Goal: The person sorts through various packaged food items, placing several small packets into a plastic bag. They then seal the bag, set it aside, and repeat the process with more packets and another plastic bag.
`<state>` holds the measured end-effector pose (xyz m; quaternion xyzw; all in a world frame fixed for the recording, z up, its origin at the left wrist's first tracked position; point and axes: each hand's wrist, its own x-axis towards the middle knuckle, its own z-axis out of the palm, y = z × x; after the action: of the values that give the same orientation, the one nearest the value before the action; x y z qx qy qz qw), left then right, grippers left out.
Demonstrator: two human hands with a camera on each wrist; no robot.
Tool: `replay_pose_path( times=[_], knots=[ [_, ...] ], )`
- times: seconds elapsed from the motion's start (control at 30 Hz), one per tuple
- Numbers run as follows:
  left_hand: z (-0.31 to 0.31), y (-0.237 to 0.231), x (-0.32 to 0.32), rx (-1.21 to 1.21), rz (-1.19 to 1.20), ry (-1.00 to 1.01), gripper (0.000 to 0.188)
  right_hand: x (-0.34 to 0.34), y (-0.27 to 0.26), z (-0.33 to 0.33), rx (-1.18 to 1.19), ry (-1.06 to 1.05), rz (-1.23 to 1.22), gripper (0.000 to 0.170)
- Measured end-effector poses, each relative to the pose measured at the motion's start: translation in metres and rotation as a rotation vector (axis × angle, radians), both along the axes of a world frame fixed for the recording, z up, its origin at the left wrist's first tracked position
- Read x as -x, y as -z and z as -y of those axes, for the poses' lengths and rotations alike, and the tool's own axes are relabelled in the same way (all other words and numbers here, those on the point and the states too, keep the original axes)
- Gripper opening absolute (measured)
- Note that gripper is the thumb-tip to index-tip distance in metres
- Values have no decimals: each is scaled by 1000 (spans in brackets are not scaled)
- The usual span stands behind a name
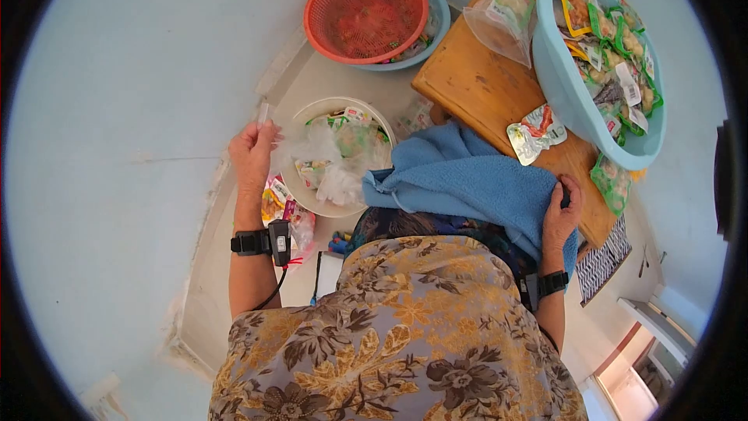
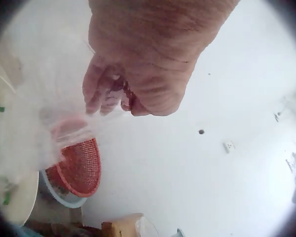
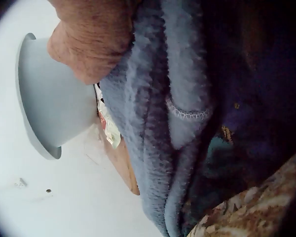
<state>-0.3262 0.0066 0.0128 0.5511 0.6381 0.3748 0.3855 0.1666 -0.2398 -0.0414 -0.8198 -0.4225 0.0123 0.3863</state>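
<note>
My left hand [image 1: 253, 154] pinches the edge of a clear plastic bag [image 1: 319, 144], which hangs over a white bucket [image 1: 379, 121] at my left. In the left wrist view the thin film of the bag [image 2: 27, 133] spreads out beside the curled fingers. Small packaged snacks [image 1: 312, 175] lie in the bucket, partly under the film. My right hand [image 1: 562, 214] rests on a blue towel [image 1: 475, 171] across my lap, fingers loosely bent. From the right wrist, the towel [image 3: 150, 118] hangs in folds beside the hand; the fingertips are hidden.
A light-blue tub [image 1: 549, 93] full of snack packets stands on a wooden table [image 1: 483, 70] at right, by a loose packet [image 1: 538, 134] and a clear bag [image 1: 499, 23]. A red basket [image 1: 366, 15] sits on a blue basin [image 1: 438, 12]. More packets [image 1: 300, 222] lie by the bucket.
</note>
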Motion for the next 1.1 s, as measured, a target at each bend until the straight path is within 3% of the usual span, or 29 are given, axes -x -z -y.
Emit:
replay_pose_path(
  times=[0.17,0.33,0.4,0.43,0.57,0.6,0.67,0.7,0.77,0.8,0.83,0.87,0.9,0.97,1.0,1.03,1.07,1.1],
  knots=[
    [-6,-34,-19,-147,-257,65,28,1,-7,-1,-57,4,-84,16],
    [0,-73,-52,-356,-350,119,24,18,-43,-11,-39,-26,73,24],
    [8,-99,-77,-619,-280,360,17,28,-64,-22,-48,-92,85,32],
    [14,-112,-86,-617,-278,359,17,36,-76,-29,-58,-160,92,40],
    [32,-144,-127,-531,-75,933,13,80,-129,-62,-178,-478,70,75],
    [37,-146,-140,-535,-4,1021,11,90,-141,-69,-180,-476,74,75],
    [50,-145,-162,-542,71,1110,10,107,-160,-82,-236,-666,221,64],
    [57,-140,-172,-508,182,1193,10,109,-159,-86,-236,-666,224,64],
    [59,-132,-178,-474,297,1273,11,112,-154,-92,-154,-915,182,42],
    [56,-127,-179,-477,348,1234,12,111,-151,-92,-151,-916,187,42],
    [52,-121,-180,-478,398,1194,15,110,-148,-90,-131,-868,157,31],
    [45,-110,-173,-373,364,1027,17,108,-144,-87,-111,-821,126,20],
    [35,-93,-160,-270,328,859,22,105,-136,-81,-109,-824,126,20],
    [8,-28,-137,-396,-84,713,37,95,-119,-60,-181,-457,-224,11],
    [8,18,-120,-360,-316,719,46,91,-119,-55,-177,-456,-223,11],
    [8,63,-105,-322,-546,718,57,86,-119,-51,-225,-333,-417,10],
    [18,97,-89,-261,-638,783,61,80,-119,-48,-272,-207,-609,11],
    [30,123,-75,-201,-732,849,65,72,-117,-44,-274,-204,-603,11]
  ],
)
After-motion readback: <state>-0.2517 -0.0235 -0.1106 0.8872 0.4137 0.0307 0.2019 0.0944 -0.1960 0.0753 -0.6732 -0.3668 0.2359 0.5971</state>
